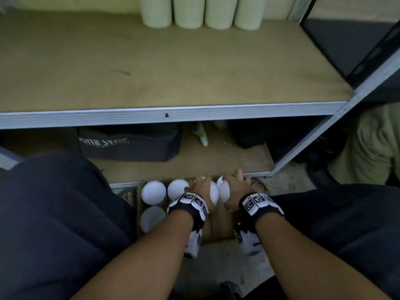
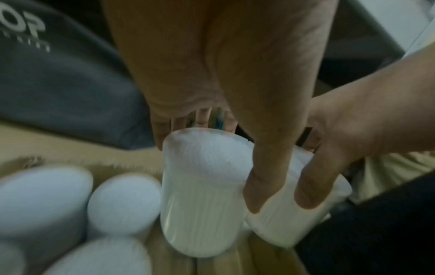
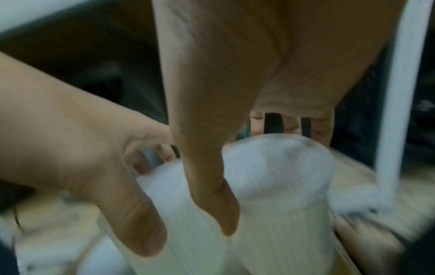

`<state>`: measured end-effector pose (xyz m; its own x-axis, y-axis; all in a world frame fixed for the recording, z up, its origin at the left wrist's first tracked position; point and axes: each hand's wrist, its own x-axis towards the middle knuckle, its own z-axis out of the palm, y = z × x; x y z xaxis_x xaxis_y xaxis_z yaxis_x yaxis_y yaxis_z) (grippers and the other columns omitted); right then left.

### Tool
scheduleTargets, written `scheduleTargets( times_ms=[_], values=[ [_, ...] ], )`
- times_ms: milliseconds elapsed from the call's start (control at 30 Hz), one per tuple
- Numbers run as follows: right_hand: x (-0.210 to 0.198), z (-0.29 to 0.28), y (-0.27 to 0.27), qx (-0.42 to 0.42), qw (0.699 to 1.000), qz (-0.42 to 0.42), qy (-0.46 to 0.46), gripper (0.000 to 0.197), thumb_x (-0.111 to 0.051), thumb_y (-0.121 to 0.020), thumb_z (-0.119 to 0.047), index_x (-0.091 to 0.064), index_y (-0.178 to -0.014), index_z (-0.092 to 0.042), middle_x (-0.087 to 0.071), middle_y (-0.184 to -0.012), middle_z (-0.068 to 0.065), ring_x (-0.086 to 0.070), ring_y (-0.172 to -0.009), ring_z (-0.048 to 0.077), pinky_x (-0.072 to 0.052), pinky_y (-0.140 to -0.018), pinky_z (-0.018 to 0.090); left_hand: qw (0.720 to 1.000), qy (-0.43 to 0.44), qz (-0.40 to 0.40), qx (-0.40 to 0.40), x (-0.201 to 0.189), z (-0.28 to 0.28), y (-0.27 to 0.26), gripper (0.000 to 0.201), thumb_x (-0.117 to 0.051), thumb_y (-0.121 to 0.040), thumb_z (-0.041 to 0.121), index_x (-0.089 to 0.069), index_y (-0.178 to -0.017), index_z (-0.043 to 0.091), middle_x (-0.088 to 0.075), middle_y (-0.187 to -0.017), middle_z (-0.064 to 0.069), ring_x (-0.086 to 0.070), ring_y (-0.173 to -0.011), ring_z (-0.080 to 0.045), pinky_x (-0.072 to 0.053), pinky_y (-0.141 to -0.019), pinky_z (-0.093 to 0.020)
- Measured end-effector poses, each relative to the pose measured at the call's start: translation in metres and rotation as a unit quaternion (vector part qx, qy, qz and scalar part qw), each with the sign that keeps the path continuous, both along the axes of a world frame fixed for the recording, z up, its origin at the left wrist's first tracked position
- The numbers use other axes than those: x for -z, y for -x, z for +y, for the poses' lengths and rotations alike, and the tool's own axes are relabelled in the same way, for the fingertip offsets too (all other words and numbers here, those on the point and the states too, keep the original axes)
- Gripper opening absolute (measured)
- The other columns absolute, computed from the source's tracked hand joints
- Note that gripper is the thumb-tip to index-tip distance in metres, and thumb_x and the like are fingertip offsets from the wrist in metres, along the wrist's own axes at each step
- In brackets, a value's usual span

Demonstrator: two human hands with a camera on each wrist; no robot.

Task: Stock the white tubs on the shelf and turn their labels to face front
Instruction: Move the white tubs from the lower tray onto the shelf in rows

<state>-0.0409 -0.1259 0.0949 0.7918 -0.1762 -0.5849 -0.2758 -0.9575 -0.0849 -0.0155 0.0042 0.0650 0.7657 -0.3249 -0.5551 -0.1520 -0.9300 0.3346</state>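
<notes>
Shelf board (image 1: 151,61) broad and bare in front, four tubs (image 1: 188,11) lining its back edge

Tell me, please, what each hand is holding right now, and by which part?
The left hand grips one white cylindrical plastic tub by its upper side wall; the right hand grips a second white tub likewise.

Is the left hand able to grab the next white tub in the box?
Probably not yet: the left hand already grips a tub. The next white tub stands uncovered right beside it in the box.
</notes>
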Motion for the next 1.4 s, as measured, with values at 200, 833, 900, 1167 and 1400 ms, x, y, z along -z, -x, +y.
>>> scheduleTargets(
  times_ms=[200, 833, 900, 1167, 1400],
  values=[
    [-0.086, 0.014, -0.016, -0.023, 0.994, -0.108, -0.014, 0.08, -0.08, -0.062, -0.033, -0.038, -0.13, -0.029, -0.022, -0.136, 0.006, -0.033, -0.122, 0.037, -0.037, -0.098, 0.047, 0.995, 0.01, -0.092, 0.023, -0.102, 0.024, -0.029, 0.091, -0.08, -0.059, 0.035, -0.03, -0.134, 0.026, -0.031, -0.13, -0.008, -0.04, -0.121, -0.039, -0.045, -0.087, -0.045],
    [-0.282, 0.046, -0.048, -0.087, 0.933, -0.338, -0.091, 0.07, -0.077, -0.063, -0.035, -0.047, -0.127, -0.035, -0.037, -0.134, -0.004, -0.038, -0.122, 0.027, -0.034, -0.098, 0.036, 0.96, 0.107, -0.259, -0.023, -0.305, 0.096, -0.064, 0.093, -0.082, -0.059, 0.036, -0.037, -0.14, 0.026, -0.044, -0.137, -0.004, -0.044, -0.125, -0.024, -0.046, -0.096, -0.036],
    [-0.28, 0.052, -0.058, -0.089, 0.929, -0.345, -0.098, 0.067, -0.076, -0.065, -0.036, -0.048, -0.126, -0.033, -0.037, -0.134, -0.005, -0.038, -0.122, 0.027, -0.034, -0.099, 0.037, 0.959, 0.103, -0.262, -0.037, -0.308, 0.1, -0.071, 0.092, -0.081, -0.058, 0.036, -0.038, -0.138, 0.028, -0.044, -0.135, -0.004, -0.045, -0.123, -0.024, -0.047, -0.097, -0.041],
    [-0.251, 0.078, -0.109, -0.077, 0.923, -0.344, -0.156, 0.061, -0.074, -0.068, -0.039, -0.057, -0.125, -0.029, -0.047, -0.133, -0.004, -0.044, -0.123, 0.028, -0.037, -0.105, 0.039, 0.954, 0.103, -0.265, -0.095, -0.29, 0.126, -0.102, 0.081, -0.079, -0.061, 0.038, -0.046, -0.134, 0.028, -0.05, -0.132, -0.003, -0.047, -0.121, -0.025, -0.044, -0.091, -0.034],
    [-0.233, 0.084, -0.129, -0.071, 0.913, -0.366, -0.163, 0.057, -0.07, -0.071, -0.04, -0.057, -0.124, -0.027, -0.049, -0.134, -0.007, -0.043, -0.121, 0.028, -0.033, -0.104, 0.037, 0.953, 0.117, -0.254, -0.117, -0.278, 0.132, -0.116, 0.076, -0.075, -0.068, 0.04, -0.044, -0.136, 0.027, -0.049, -0.138, 0.002, -0.045, -0.126, -0.024, -0.043, -0.1, -0.037]
  ],
)
